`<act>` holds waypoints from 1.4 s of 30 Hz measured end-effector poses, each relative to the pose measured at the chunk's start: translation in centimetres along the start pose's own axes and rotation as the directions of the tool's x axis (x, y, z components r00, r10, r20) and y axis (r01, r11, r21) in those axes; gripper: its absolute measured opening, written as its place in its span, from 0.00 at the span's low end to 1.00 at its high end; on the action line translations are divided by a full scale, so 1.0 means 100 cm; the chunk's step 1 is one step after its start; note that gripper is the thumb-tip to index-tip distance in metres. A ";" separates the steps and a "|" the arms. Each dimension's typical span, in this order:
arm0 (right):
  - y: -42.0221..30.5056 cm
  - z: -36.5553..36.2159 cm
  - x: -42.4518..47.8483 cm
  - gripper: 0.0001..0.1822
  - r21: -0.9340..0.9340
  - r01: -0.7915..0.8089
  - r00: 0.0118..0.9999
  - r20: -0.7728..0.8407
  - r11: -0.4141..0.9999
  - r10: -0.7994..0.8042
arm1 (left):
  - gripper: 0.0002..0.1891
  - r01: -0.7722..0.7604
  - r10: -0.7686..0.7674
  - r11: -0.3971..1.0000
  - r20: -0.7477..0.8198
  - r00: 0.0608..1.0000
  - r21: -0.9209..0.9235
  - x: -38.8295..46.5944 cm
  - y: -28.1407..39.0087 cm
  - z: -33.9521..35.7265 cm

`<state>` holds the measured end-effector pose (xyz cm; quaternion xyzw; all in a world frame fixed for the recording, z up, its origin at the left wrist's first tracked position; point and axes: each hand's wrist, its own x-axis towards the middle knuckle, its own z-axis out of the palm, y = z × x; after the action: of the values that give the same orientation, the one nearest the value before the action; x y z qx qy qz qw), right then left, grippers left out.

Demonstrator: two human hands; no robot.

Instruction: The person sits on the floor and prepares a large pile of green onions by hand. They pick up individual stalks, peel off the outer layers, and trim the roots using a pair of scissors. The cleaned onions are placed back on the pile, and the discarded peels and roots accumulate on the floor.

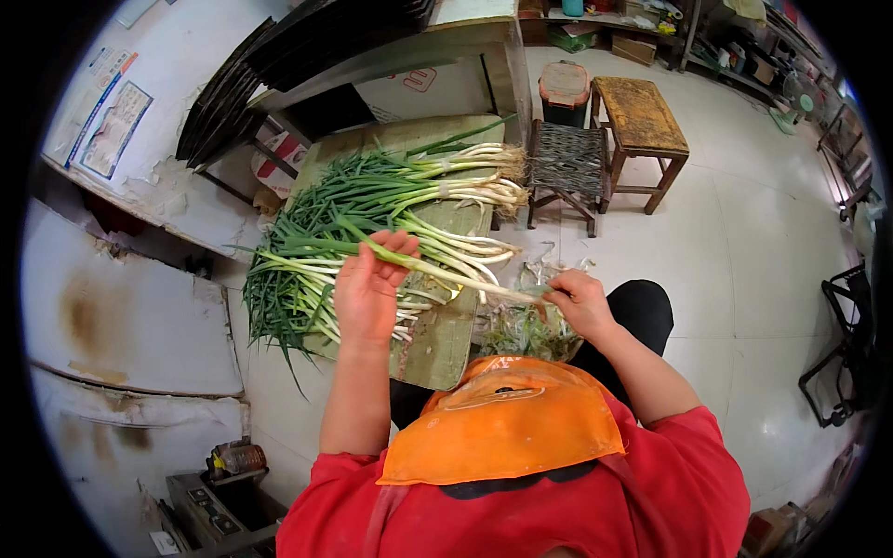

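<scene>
A long green onion [460,280] lies across the palm of my left hand [371,289], its green part between thumb and fingers, which are loosely bent. At the onion's root end, my right hand [578,298] pinches a piece of green leaf between thumb and fingers. Beneath my hands, a low table with a worn greenish top [446,356] bears several heaps of green onions. Two tied bunches [446,188] with roots lie at the far side, white ends to the right. Onions with shorter white ends [314,307] lie near my left forearm.
Peelings and leaf scraps [530,331] are piled low beside the table, by my right knee. A woven folding stool [568,157], a wooden stool [640,115] and a lidded bin [564,91] stand beyond. To the left are a white cabinet [132,300] and stacked black trays [230,97].
</scene>
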<state>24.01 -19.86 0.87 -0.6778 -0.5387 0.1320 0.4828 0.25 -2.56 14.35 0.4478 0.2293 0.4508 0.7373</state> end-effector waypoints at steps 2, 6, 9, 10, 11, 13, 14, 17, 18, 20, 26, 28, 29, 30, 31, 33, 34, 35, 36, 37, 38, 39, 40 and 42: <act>0.026 0.001 -0.011 0.06 -0.064 -0.020 1.000 0.016 0.998 0.021 | 0.18 -0.014 0.014 0.998 -0.010 1.000 0.058 -0.006 -0.002 0.007; 0.049 0.004 -0.021 0.06 -0.158 -0.008 1.000 0.021 0.987 0.011 | 0.15 -0.168 0.181 0.981 -0.151 0.972 0.092 -0.005 0.009 0.010; 0.045 0.005 -0.018 0.05 -0.163 -0.011 1.000 -0.012 0.987 0.009 | 0.14 -0.328 0.362 0.928 -0.234 0.902 0.176 0.002 0.036 0.011; 0.043 0.006 -0.016 0.05 -0.146 -0.042 0.999 -0.031 0.988 0.038 | 0.14 -0.378 0.412 0.909 -0.247 0.877 0.172 0.004 0.046 0.010; 0.042 0.006 -0.017 0.05 -0.129 -0.073 0.997 -0.049 0.989 0.067 | 0.14 -0.428 0.459 0.888 -0.260 0.849 0.170 0.006 0.055 0.006; 0.055 0.011 -0.024 0.04 -0.222 -0.081 0.997 -0.016 0.972 0.080 | 0.15 -0.520 0.564 0.825 -0.269 0.781 0.220 0.011 0.075 -0.005; 0.065 0.009 -0.032 0.04 -0.277 -0.098 0.994 0.020 0.956 0.108 | 0.15 -0.555 0.599 0.800 -0.352 0.719 0.227 0.014 0.088 -0.009; 0.099 0.011 -0.046 0.07 -0.497 -0.171 0.915 0.240 0.851 0.323 | 0.15 -0.448 0.510 0.849 -0.209 0.834 0.281 0.019 0.095 -0.002; 0.105 0.011 -0.048 0.08 -0.590 -0.152 0.867 0.306 0.793 0.393 | 0.14 -0.401 0.461 0.876 -0.222 0.859 0.267 0.020 0.084 0.006; 0.102 0.010 -0.040 0.10 -0.723 -0.094 0.790 0.365 0.684 0.494 | 0.13 -0.320 0.371 0.910 -0.174 0.912 0.263 0.015 0.065 0.020; -0.091 0.005 0.072 0.20 0.214 0.080 0.987 0.119 0.974 -0.107 | 0.13 -0.026 0.054 0.968 -0.106 0.993 0.250 -0.009 -0.008 0.059; -0.112 0.016 0.086 0.15 0.317 0.150 0.988 -0.001 0.936 -0.157 | 0.13 -0.035 0.071 0.960 -0.121 0.990 0.277 -0.009 -0.016 0.063; -0.114 0.017 0.090 0.13 0.338 0.125 0.992 -0.011 0.933 -0.129 | 0.13 -0.042 0.083 0.956 -0.129 0.988 0.292 -0.008 -0.019 0.064; -0.114 0.021 0.093 0.12 0.367 0.104 0.994 -0.018 0.924 -0.105 | 0.13 -0.043 0.089 0.937 -0.118 0.989 0.346 -0.007 -0.015 0.058; -0.110 0.021 0.092 0.11 0.346 0.067 0.998 -0.036 0.936 -0.058 | 0.13 -0.061 0.115 0.937 -0.136 0.984 0.344 -0.004 -0.010 0.054; -0.094 0.021 0.081 0.09 0.311 -0.014 0.997 -0.066 0.950 0.037 | 0.12 -0.095 0.165 0.934 -0.182 0.969 0.343 -0.001 0.000 0.046; -0.083 0.022 0.072 0.09 0.269 -0.015 0.997 -0.069 0.963 0.035 | 0.12 -0.098 0.174 0.942 -0.220 0.960 0.321 -0.001 0.005 0.041; -0.072 0.025 0.063 0.09 0.262 -0.064 0.996 -0.050 0.963 0.080 | 0.12 -0.118 0.196 0.942 -0.231 0.953 0.314 -0.002 0.010 0.036; -0.061 0.026 0.052 0.09 0.250 -0.114 0.992 -0.030 0.961 0.126 | 0.12 -0.137 0.215 0.943 -0.243 0.946 0.304 -0.002 0.015 0.033; -0.046 0.025 0.041 0.09 0.232 -0.166 0.984 -0.018 0.958 0.175 | 0.13 -0.154 0.230 0.945 -0.249 0.941 0.290 -0.001 0.020 0.030; -0.030 0.024 0.030 0.09 0.217 -0.253 0.966 0.014 0.943 0.256 | 0.14 -0.198 0.275 0.934 -0.245 0.930 0.297 0.001 0.026 0.027; -0.013 0.022 0.018 0.09 0.202 -0.339 0.940 0.046 0.919 0.337 | 0.14 -0.209 0.305 0.923 -0.283 0.909 0.324 0.001 0.038 0.028; 0.004 0.019 0.006 0.10 0.181 -0.420 0.907 0.077 0.889 0.413 | 0.14 -0.249 0.337 0.922 -0.294 0.895 0.296 0.002 0.046 0.024; 0.042 0.013 -0.019 0.11 -0.059 -0.405 0.914 -0.016 0.912 0.405 | 0.14 -0.304 0.387 0.910 -0.312 0.868 0.283 0.005 0.060 0.011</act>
<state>24.89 -20.59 -3.79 -0.7893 -0.3894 0.2117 0.4250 -1.43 -1.43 20.15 0.4716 0.3260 0.6218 0.5336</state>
